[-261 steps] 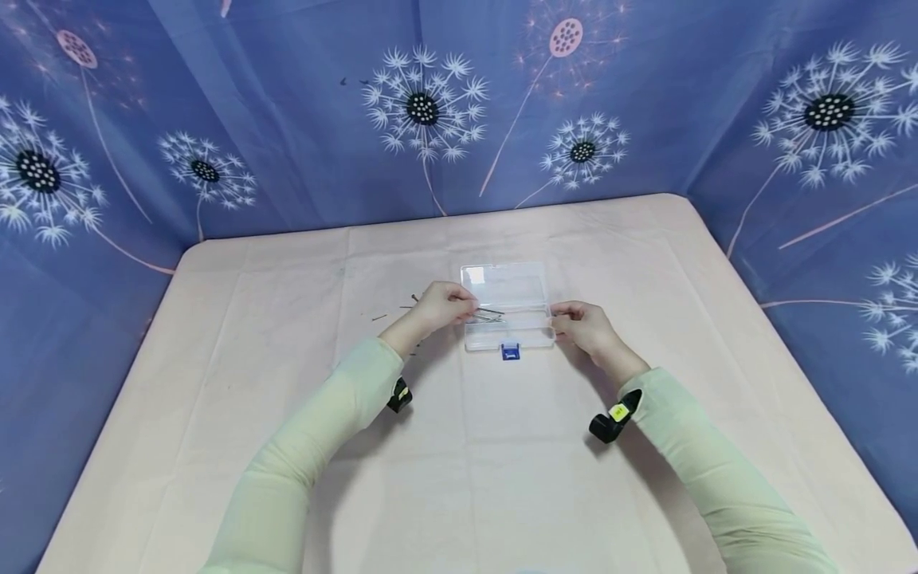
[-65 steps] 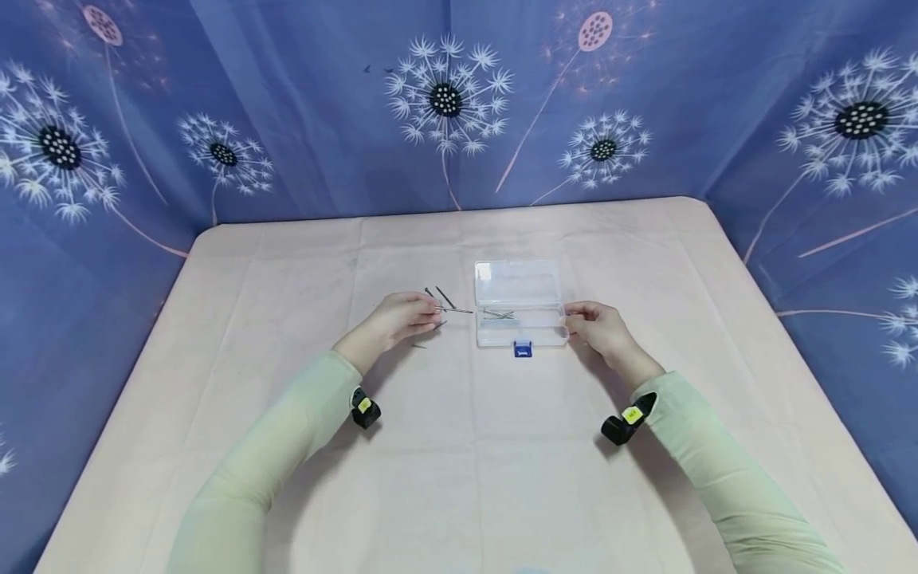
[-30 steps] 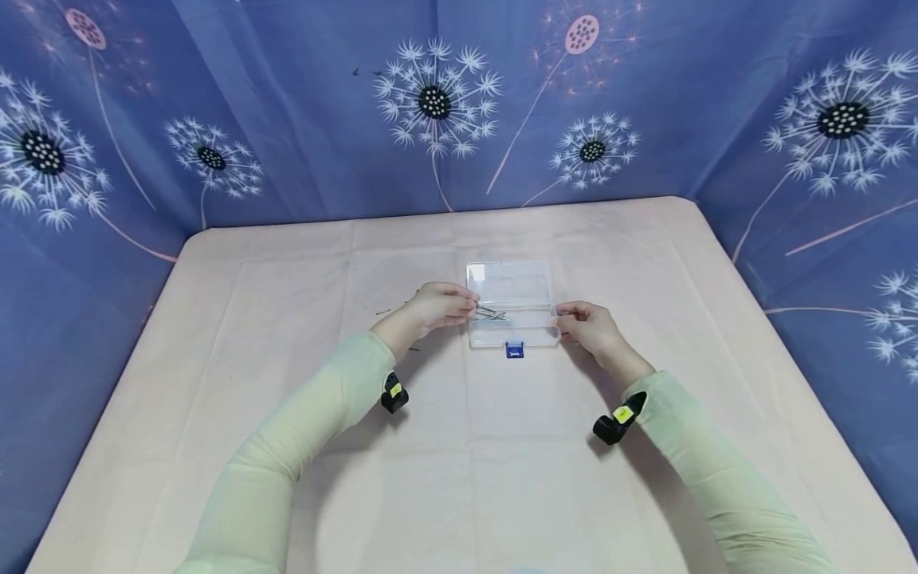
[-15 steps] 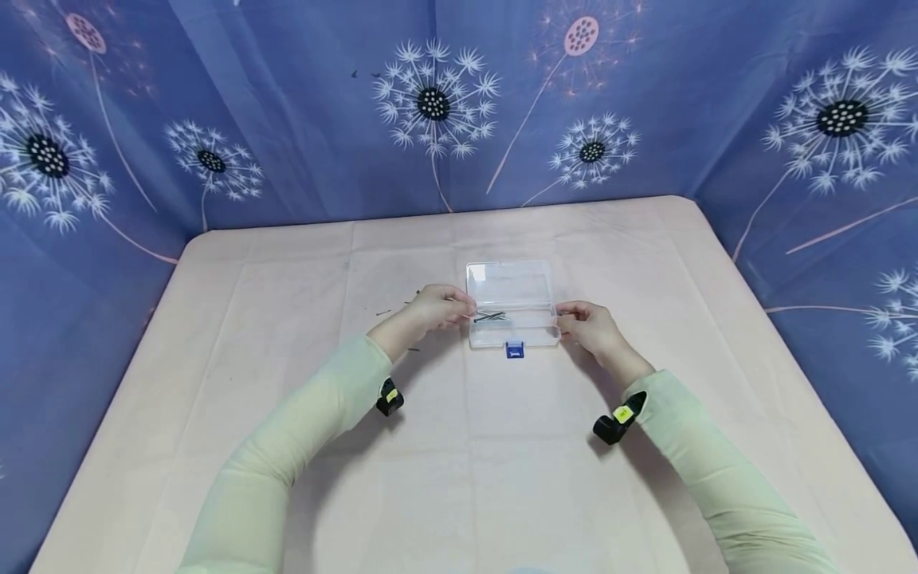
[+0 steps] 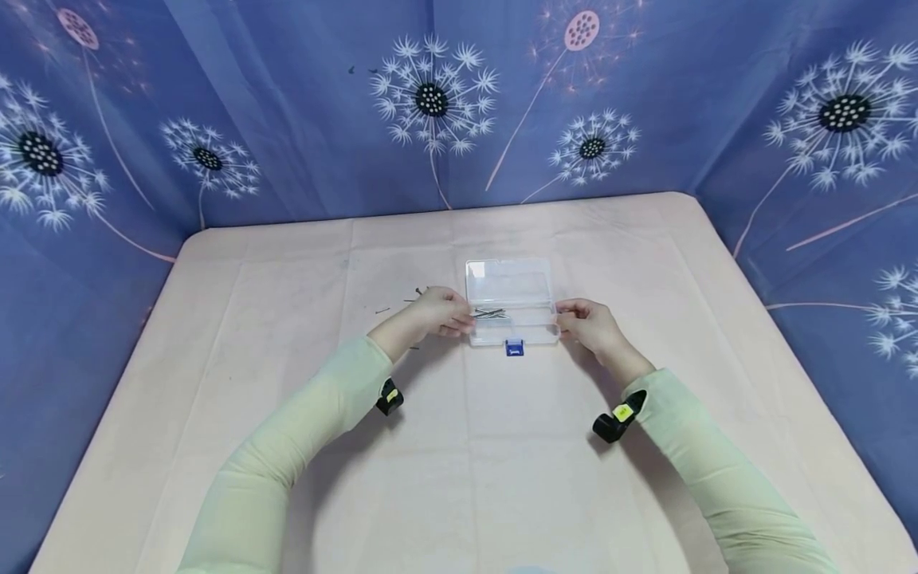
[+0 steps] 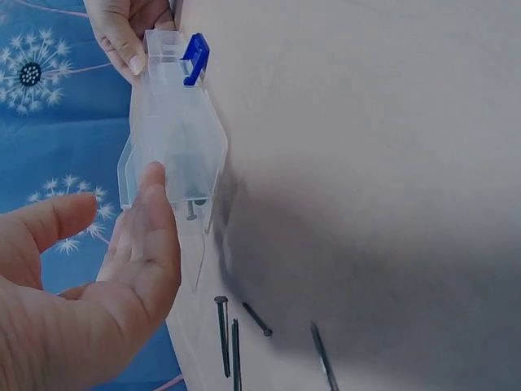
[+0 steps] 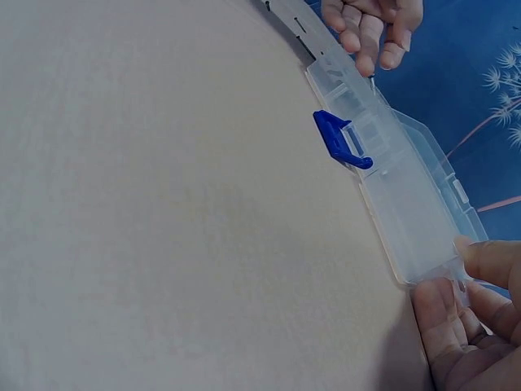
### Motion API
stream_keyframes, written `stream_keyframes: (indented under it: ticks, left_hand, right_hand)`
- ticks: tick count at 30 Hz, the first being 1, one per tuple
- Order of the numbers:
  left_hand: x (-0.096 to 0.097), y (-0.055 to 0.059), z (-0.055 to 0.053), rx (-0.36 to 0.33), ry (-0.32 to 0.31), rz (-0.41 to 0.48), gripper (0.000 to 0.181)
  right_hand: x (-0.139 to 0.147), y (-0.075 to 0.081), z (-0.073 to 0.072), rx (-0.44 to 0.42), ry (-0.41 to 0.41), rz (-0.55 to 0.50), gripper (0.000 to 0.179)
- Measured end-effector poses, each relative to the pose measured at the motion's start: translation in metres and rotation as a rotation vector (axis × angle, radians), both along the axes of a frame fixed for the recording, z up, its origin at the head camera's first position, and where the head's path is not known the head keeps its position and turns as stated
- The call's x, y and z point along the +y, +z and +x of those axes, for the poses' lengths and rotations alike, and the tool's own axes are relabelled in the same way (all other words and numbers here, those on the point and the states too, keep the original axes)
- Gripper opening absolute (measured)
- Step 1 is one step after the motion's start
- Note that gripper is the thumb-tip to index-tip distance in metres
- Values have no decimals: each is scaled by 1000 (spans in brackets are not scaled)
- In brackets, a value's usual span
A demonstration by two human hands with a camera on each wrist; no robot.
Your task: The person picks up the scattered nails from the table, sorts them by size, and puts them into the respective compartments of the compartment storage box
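Observation:
A clear plastic compartment box with a blue latch lies on the table, its lid tipped back. Several nails lie crossed in its left rear compartment. My left hand is at the box's left end; in the left wrist view its thumb stands apart from the fingers, with nothing held between them. At the opposite end my right hand pinches the box's end wall between thumb and fingers, clearest in the right wrist view.
Several loose nails lie on the pale tablecloth left of the box, partly behind my left hand in the head view. A blue dandelion-print curtain hangs around the table's back and sides.
At 2.2 s ago my left hand held a nail left of the box; it then moved right to the compartment and let go. Nails now lie inside. My right hand keeps its grip.

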State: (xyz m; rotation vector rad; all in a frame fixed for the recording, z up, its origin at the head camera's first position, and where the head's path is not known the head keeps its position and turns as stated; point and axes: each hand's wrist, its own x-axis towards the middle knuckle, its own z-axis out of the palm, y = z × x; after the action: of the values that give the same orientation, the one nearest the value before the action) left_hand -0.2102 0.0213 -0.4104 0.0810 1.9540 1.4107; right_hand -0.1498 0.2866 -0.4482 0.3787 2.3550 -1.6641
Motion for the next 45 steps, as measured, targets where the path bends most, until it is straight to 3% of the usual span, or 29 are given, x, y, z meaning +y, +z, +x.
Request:
stream_keyframes:
  ticks: [7,14,19,25,33,41,45]
  left_hand:
    - [1,2,-1,-14,18,-13,26]
    - [-9,8,-6,22,8,-17,27]
    - [-19,12,-9,117,11,-79,27]
    - [-30,11,-13,285,1,-145,23]
    - [-38,-1,-15,582,-152,-285,18]
    - [-33,-9,-16,779,-374,-476,22]
    - [-31,-13,-16,918,-454,-581,16]
  right_hand:
    - [-2,3,1,14,3,-28,41]
    - [-1,3,1,12,6,-1,41]
    - [0,0,-1,8,8,29,40]
    - [1,-1,-1,8,9,30,40]
    - [1,-1,0,23,1,7,39]
    - [1,0,2,30,7,-6,40]
    - [1,1,2,25,13,-1,41]
